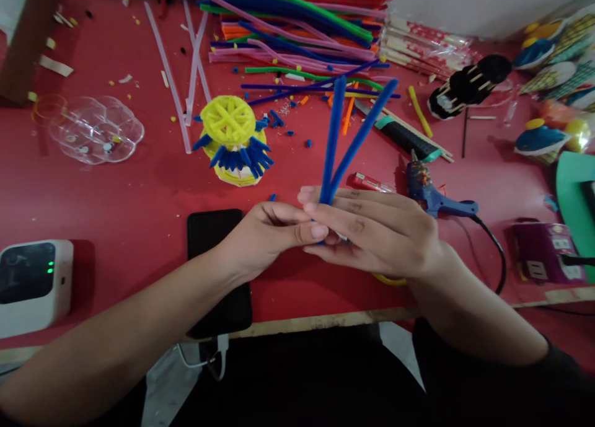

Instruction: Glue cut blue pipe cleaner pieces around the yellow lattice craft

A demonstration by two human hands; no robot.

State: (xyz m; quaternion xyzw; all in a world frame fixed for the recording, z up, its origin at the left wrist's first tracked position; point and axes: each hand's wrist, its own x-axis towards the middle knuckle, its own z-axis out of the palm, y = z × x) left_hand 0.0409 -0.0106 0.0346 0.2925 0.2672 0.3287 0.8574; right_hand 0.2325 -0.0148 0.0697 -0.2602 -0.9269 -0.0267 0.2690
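Two blue pipe cleaners [331, 148] rise in a V from between my hands, their lower ends hidden by my fingers. My left hand [283, 232] is closed, thumb and fingers pinching them near the bottom. Around them from the other side my right hand [376, 228] is closed, fingers together and pressed against the stems. A small pale bit shows under its fingers, too hidden to name. Beyond my left hand stands a yellow wheel-topped pipe-cleaner piece [230, 120] with a fringe of short blue pieces [242, 157].
Bundled coloured pipe cleaners [297, 24] lie at the back. To the right are a utility knife [409, 139], a glue gun [437, 194] with its cord, and a black figure [469, 86]. A black power bank or phone [218, 303], clear dish [97, 129] and white device [37, 284] sit left.
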